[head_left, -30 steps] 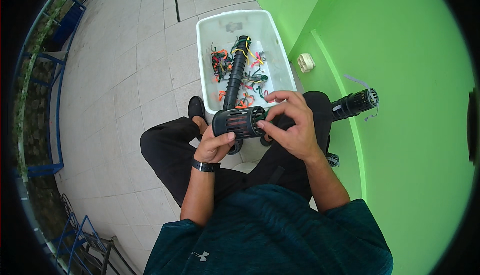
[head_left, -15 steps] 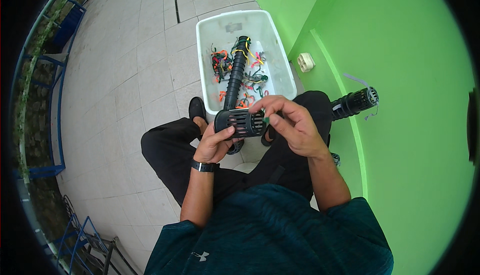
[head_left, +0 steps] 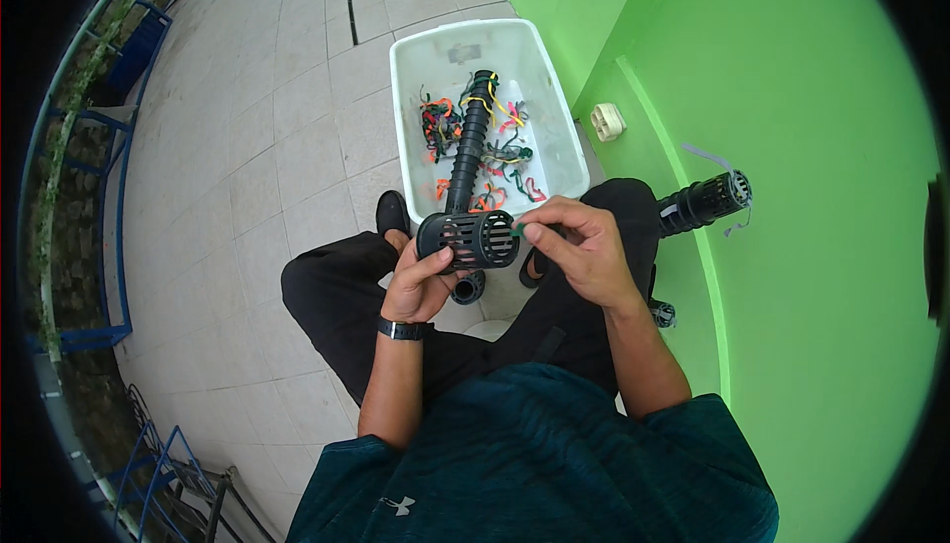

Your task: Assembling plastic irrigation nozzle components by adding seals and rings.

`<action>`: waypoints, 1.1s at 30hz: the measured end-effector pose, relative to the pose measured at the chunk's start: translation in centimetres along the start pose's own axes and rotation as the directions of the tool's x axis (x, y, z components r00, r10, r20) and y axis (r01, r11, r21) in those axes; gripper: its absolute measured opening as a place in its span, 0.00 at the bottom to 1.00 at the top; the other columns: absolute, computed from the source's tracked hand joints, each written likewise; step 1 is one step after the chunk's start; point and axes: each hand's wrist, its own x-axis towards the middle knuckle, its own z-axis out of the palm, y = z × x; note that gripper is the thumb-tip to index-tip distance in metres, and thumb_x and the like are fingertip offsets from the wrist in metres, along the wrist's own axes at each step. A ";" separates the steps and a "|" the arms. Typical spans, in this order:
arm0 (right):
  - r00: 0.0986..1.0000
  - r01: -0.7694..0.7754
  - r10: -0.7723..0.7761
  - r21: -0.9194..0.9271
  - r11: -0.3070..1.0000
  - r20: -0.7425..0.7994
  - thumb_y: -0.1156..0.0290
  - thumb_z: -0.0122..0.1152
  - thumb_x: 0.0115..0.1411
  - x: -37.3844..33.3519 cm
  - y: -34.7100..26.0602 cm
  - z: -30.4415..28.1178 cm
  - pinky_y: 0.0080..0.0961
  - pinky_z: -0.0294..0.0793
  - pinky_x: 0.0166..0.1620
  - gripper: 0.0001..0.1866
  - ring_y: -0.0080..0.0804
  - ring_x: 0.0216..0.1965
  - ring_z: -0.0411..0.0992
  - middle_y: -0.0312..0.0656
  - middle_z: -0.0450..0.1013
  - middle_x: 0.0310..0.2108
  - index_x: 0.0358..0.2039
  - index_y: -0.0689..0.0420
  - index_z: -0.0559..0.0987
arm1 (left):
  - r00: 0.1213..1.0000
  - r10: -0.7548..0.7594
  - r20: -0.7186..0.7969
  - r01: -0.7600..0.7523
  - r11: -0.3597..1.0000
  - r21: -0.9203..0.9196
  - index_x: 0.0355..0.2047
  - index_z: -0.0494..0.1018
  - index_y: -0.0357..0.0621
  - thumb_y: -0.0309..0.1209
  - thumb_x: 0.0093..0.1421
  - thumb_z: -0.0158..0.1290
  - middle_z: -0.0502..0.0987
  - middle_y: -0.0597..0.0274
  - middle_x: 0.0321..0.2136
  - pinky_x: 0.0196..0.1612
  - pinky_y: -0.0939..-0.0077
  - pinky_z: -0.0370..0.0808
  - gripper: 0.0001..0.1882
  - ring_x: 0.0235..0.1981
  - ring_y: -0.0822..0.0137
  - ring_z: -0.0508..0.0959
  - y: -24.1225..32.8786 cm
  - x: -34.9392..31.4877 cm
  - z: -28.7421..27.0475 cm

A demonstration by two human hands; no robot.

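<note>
My left hand [head_left: 424, 281] is closed around a black slotted net cup [head_left: 457, 238], held sideways above my lap with its slotted end to the right. At that end, my right hand [head_left: 586, 251] pinches a small green strip [head_left: 519, 230] between thumb and fingers. The strip is at or against the slots; whether it passes through them I cannot tell. Just beyond the cup, a long black ribbed stack [head_left: 470, 142], apparently of nested cups, leans inside a white plastic bin [head_left: 404, 137]. Orange, green and grey strips [head_left: 440, 128] lie in loose heaps around it.
Another black stack [head_left: 698, 204] with grey strips on its end sits by my right knee, against the green wall [head_left: 821, 246]. A cream socket box [head_left: 608, 122] juts from that wall. Below the held cup is a black round-ended piece [head_left: 469, 288]. A blue metal frame [head_left: 117, 217] edges the left.
The cup has shifted slightly left, and its slotted end now shows more fully. My right fingers have closed in on the green strip. More of the round-ended piece shows beneath the cup.
</note>
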 end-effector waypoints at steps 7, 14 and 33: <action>0.974 0.223 -0.209 -0.515 0.828 0.087 0.72 0.64 0.56 0.1 -0.9 1.6 0.38 0.56 0.61 0.05 0.42 0.57 0.61 0.42 0.68 0.54 0.33 0.55 0.83 | 1.000 0.007 0.019 -0.008 0.999 0.044 0.57 0.64 0.36 0.29 0.58 0.58 0.74 0.51 0.51 0.56 0.56 0.73 0.27 0.52 0.58 0.77 0.1 -0.1 0.2; 0.979 0.138 -0.085 -0.298 0.945 0.183 0.69 0.56 0.63 -0.2 0.5 2.2 0.39 0.53 0.64 0.07 0.43 0.61 0.60 0.41 0.66 0.57 0.34 0.59 0.79 | 1.000 0.012 0.025 -0.013 0.999 0.052 0.58 0.63 0.38 0.30 0.59 0.58 0.74 0.52 0.51 0.55 0.58 0.73 0.28 0.52 0.59 0.76 0.0 -0.4 0.1; 0.948 0.141 -0.261 -0.495 0.857 -0.182 0.78 0.70 0.48 -1.2 1.2 4.6 0.39 0.63 0.59 0.11 0.49 0.58 0.64 0.49 0.68 0.57 0.33 0.63 0.80 | 0.785 0.619 0.028 -0.239 0.260 0.936 0.47 0.73 0.36 0.25 0.55 0.65 0.76 0.64 0.37 0.41 0.81 0.69 0.20 0.36 0.73 0.73 -1.1 0.3 2.0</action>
